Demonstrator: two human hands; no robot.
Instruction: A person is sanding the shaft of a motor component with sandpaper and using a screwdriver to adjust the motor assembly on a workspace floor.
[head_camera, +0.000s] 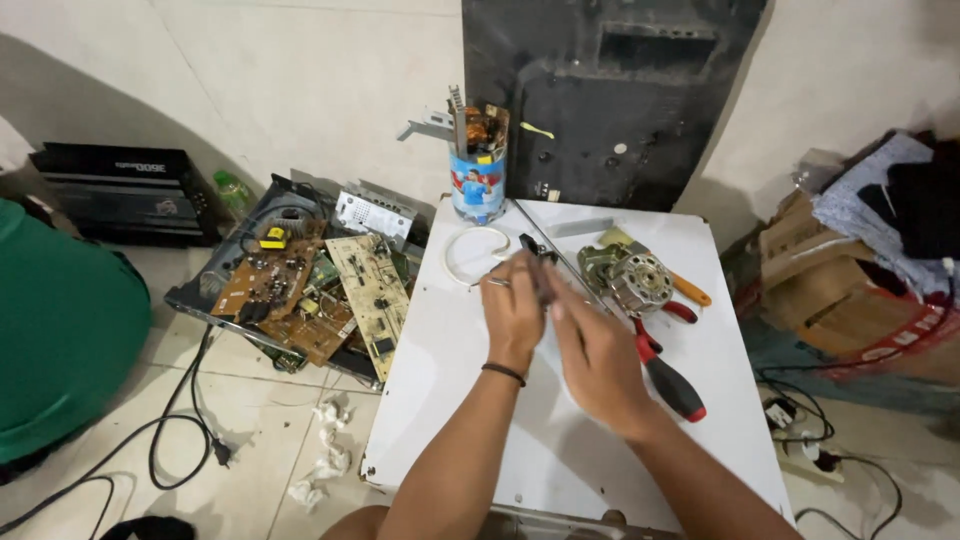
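My left hand (512, 312) and my right hand (595, 350) meet over a white table top (470, 390). Together they pinch a small dark tool or part (536, 262) that sticks up between the fingers; its lower end is hidden. A ring shows on my left hand and a dark band on that wrist. Just right of my hands lies a small metal motor (632, 280). A screwdriver with a red and black handle (672, 385) lies by my right wrist.
A tin can (478, 180) full of tools stands at the table's back edge, a white ring (472, 252) before it. Red-handled pliers (680, 310) and an orange-handled tool (692, 290) lie right. Circuit boards (310, 290) pile on the floor left. Cardboard boxes (820, 280) stand right. Cables cross the floor.
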